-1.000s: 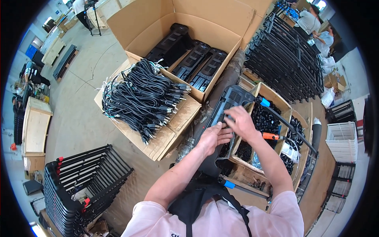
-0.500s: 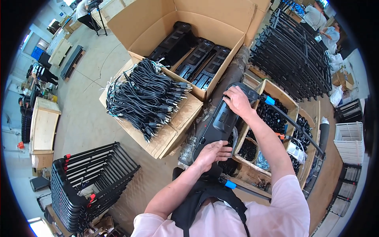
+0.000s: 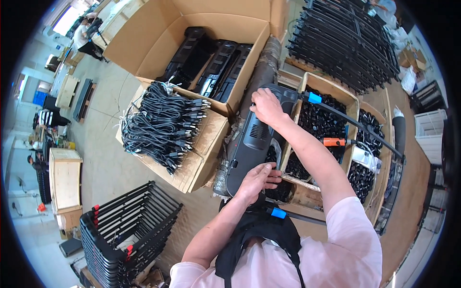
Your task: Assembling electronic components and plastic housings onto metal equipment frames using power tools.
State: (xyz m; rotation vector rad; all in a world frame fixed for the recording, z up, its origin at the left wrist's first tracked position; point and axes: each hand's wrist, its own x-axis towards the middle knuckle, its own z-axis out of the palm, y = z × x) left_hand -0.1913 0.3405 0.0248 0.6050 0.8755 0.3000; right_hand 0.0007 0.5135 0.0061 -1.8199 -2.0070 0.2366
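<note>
A long black plastic housing (image 3: 246,151) with a slotted vent lies lengthwise in front of me. At its far end, my right hand (image 3: 267,106) has its fingers curled over the left edge, gripping it. My left hand (image 3: 259,181) rests at the right side of the near end, fingers apart and holding nothing; whether the palm touches the housing is unclear. Black bars run right from both ends of the housing, with a blue band (image 3: 314,98) at the far end and another blue band (image 3: 278,213) near my apron. The underside of the housing is hidden.
Bundled black cables (image 3: 161,122) lie on a cardboard box (image 3: 204,158) at left. Behind, an open carton (image 3: 153,57) holds black housings. Right are wooden bins (image 3: 353,108) of small black parts and an orange tool (image 3: 333,142). Black frames (image 3: 103,230) stand stacked lower left.
My right hand has shifted to the housing's left edge, its fingers now curled over it. My left hand stays near the close end. The whole view has shifted with my head.
</note>
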